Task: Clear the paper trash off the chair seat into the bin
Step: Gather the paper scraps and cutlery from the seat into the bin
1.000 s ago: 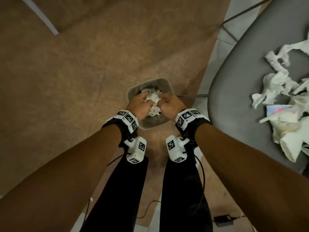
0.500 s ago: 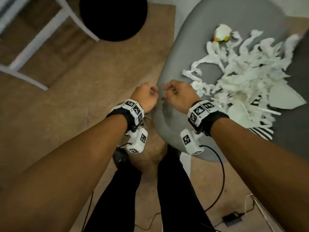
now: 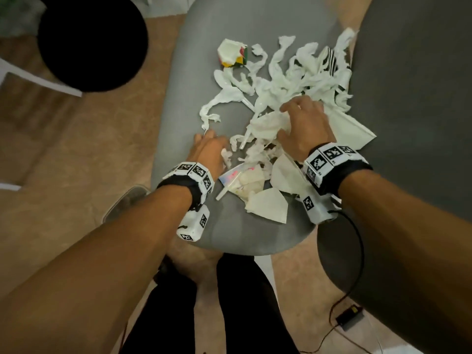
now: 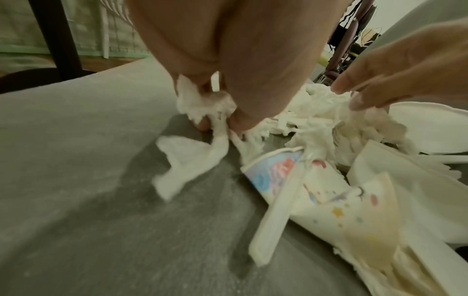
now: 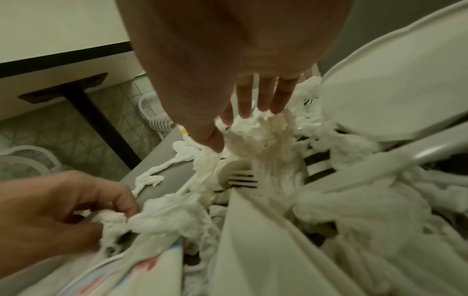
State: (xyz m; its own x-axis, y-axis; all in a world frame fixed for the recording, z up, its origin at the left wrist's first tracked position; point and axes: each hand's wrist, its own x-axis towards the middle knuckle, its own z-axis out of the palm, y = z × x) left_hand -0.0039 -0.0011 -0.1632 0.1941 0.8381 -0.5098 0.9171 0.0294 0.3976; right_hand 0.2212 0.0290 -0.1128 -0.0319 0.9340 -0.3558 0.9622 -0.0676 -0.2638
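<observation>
Torn white tissue strips and paper scraps lie heaped on the grey chair seat. Among them are a printed paper cup, a crumpled coloured carton, white plate pieces and a plastic fork. My left hand is at the pile's left edge, its fingers curled into a tissue strip. My right hand sits on the pile's middle, thumb and fingers closing round a tissue wad. The bin is out of view.
A black round stool with a white frame stands on the tan floor at upper left. A dark grey padded surface rises right of the seat. A cable and black adapter lie on the floor near my legs.
A second ago both hands pressed tissue into the bin on the floor. They then swung right, empty and fisted, past the seat's edge. Now both are gripping paper in the pile.
</observation>
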